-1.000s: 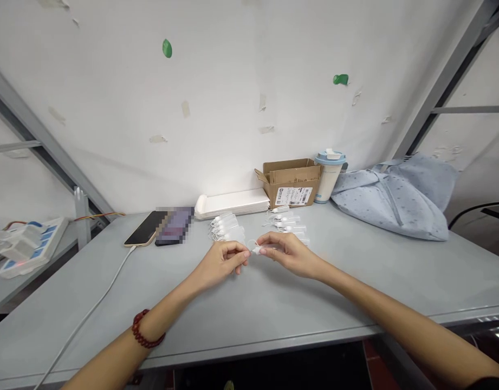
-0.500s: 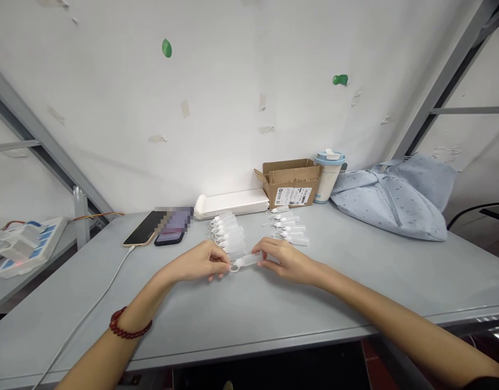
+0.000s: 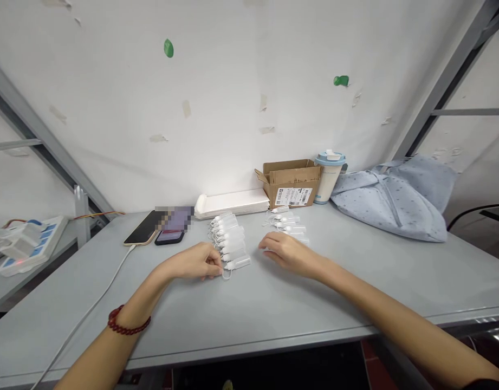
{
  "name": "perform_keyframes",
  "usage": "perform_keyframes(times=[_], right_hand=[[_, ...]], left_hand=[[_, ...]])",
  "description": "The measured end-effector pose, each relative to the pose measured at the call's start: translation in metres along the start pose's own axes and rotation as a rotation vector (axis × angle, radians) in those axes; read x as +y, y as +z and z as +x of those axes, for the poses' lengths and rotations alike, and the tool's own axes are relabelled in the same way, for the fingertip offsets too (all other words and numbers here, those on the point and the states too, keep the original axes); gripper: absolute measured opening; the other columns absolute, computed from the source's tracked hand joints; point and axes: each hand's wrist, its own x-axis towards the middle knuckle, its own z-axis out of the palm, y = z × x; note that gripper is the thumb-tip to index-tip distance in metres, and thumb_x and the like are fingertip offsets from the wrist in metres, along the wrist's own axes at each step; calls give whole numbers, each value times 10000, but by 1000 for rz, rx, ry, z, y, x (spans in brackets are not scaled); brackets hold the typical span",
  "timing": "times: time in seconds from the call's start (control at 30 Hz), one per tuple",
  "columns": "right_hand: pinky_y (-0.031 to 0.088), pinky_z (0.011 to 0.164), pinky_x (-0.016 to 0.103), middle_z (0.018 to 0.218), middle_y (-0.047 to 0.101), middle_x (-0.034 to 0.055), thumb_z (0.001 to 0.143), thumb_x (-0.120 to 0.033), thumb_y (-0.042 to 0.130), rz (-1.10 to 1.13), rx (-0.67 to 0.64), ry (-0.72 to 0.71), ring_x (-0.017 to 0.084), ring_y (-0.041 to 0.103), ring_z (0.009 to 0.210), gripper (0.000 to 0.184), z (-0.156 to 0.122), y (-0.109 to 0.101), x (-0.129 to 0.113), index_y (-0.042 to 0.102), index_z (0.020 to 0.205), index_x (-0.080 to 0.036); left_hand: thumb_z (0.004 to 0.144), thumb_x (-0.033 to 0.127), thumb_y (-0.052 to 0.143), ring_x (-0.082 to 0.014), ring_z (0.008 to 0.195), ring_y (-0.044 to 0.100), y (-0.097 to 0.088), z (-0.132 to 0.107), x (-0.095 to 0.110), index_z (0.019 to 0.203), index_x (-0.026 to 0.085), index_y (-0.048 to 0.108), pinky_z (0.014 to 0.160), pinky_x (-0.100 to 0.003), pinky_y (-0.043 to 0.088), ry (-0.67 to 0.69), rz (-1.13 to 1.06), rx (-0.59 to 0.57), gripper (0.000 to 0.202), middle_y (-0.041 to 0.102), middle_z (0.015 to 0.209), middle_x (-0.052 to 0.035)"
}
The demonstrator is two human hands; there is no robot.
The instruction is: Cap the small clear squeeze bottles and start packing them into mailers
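Now that the right hand, half-uncurled and empty, has let go, the capped tube lies on the counter, extending the row of tubes toward the front edge; the left hand, fingers curled, touches its loop, grip unclear.

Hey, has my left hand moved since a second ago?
Yes: your left hand has shifted to your left, farther from the cardboard box.

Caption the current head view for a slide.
Left hand at the cord of a small tube, right hand near more tubes, on a gray table.
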Motion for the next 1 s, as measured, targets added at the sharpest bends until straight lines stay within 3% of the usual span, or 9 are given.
perform_keyframes(times=[0.2, 0.37, 0.83, 1.0], right_hand=[[415, 731, 325, 867, 625, 118, 849, -127, 491, -399, -142, 247, 226, 583, 834, 99, -4, -19, 20, 589, 858, -123], [416, 679, 309, 889, 651, 107, 834, -229, 540, -419, -260, 449, 231, 607, 791, 110, -10, -36, 31, 596, 865, -140], [393, 610, 284, 820, 644, 82, 757, -140, 560, -368, -350, 493, 213, 614, 723, 51, -13, -36, 32, 594, 734, -170], [364, 548, 281, 753, 632, 82, 776, -161, 533, -306, -344, 452, 215, 597, 664, 110, -13, -35, 30, 580, 677, -169]], left_hand=[[684, 308, 498, -114, 507, 497, -1, 1, -2, 632, 148, 573, 485, -205, 365, -35, 12, -8, 184, 552, 596, 0], [686, 324, 496, -118, 510, 502, 0, 0, -4, 616, 154, 549, 479, -207, 359, -20, 13, -5, 191, 551, 593, 1], [638, 212, 458, -118, 495, 477, -1, -3, -2, 571, 156, 540, 470, -211, 330, -33, 22, 20, 119, 522, 540, 14], [681, 239, 443, -110, 489, 472, -1, -3, 3, 535, 156, 502, 471, -210, 319, -5, -5, 102, 178, 510, 548, 17]])
